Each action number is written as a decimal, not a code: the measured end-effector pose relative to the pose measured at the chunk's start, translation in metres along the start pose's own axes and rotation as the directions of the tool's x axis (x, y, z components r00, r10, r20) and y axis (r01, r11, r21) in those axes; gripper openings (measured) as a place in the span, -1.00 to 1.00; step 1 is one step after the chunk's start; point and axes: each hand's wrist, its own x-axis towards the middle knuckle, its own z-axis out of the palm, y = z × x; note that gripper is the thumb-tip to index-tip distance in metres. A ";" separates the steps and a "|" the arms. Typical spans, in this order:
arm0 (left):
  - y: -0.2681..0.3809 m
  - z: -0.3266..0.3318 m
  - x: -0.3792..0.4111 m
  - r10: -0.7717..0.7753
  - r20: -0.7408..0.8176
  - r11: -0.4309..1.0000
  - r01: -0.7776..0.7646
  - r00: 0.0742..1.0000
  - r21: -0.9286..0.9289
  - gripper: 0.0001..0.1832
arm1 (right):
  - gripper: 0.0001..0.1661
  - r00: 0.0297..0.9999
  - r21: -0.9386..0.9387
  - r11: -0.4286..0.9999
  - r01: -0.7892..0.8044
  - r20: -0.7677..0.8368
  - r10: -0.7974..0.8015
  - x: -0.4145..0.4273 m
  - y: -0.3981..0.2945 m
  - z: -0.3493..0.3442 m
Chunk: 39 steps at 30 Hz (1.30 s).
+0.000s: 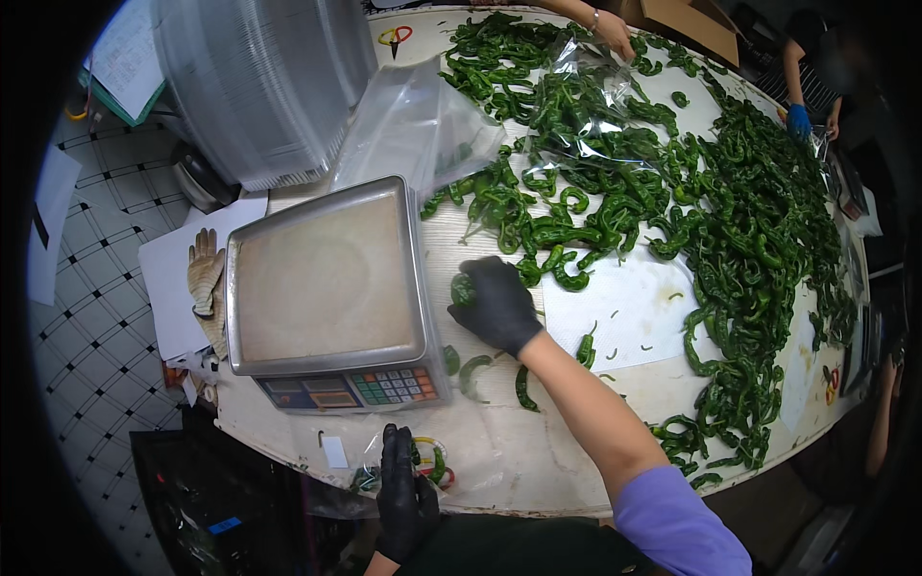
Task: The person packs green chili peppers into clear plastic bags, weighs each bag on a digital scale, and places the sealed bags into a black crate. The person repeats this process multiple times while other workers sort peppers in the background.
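Note:
My right hand (pixel 497 306), in a black glove, is closed around at least one green pepper (pixel 463 289) just right of the digital scale (pixel 324 277). The scale's metal plate holds nothing. At the near table edge, my left hand (pixel 405 486), also black-gloved, lies against a clear plastic bag (pixel 371 461) with a few green peppers (pixel 437 465) by its fingers; its grip is partly hidden. Scissors with red and yellow handles (pixel 431 446) show beside it. Many green peppers (pixel 749 209) are spread over the table, some beneath clear film (pixel 583 108).
Stacked clear plastic trays (pixel 245 86) stand beyond the scale, next to plastic bags (pixel 403 122). A work glove (pixel 207 270) lies left of the scale. A co-worker's hand (pixel 614 32) reaches in at the top; a blue-gloved hand (pixel 798 121) is at the far right.

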 end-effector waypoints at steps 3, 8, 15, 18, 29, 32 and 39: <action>-0.002 0.005 0.000 0.032 -0.034 0.999 -0.032 0.999 0.007 -0.28 | -0.39 0.915 0.910 0.185 -0.370 0.392 -0.098 -0.063 -0.023 -0.043; 0.012 0.004 0.000 -0.089 -0.026 0.966 0.080 0.996 -0.247 -0.28 | -0.32 0.642 0.786 0.212 -0.581 0.603 -0.474 -0.142 -0.038 0.013; 0.009 0.001 -0.002 0.073 -0.024 0.985 -0.076 0.997 -0.153 -0.35 | -0.53 0.779 0.745 0.630 -0.220 0.523 -0.346 -0.134 -0.064 0.017; 0.014 0.000 0.002 0.014 -0.066 0.973 -0.028 0.998 -0.228 -0.31 | -0.68 0.731 0.608 0.790 -0.080 0.574 -0.368 -0.099 -0.027 -0.024; 0.010 -0.002 0.016 0.097 -0.068 0.990 -0.103 0.993 -0.091 -0.34 | -0.48 0.987 -0.630 0.761 0.156 0.118 -0.105 0.038 0.090 -0.068; 0.008 -0.001 0.017 0.084 -0.067 0.988 -0.092 0.994 -0.121 -0.32 | -0.34 0.984 -0.552 0.829 0.090 0.175 0.010 0.021 0.078 -0.079; 0.008 0.002 0.015 0.023 -0.022 0.972 -0.028 0.999 -0.235 -0.31 | -0.51 0.872 0.761 0.479 -0.437 0.226 0.435 -0.024 0.090 -0.125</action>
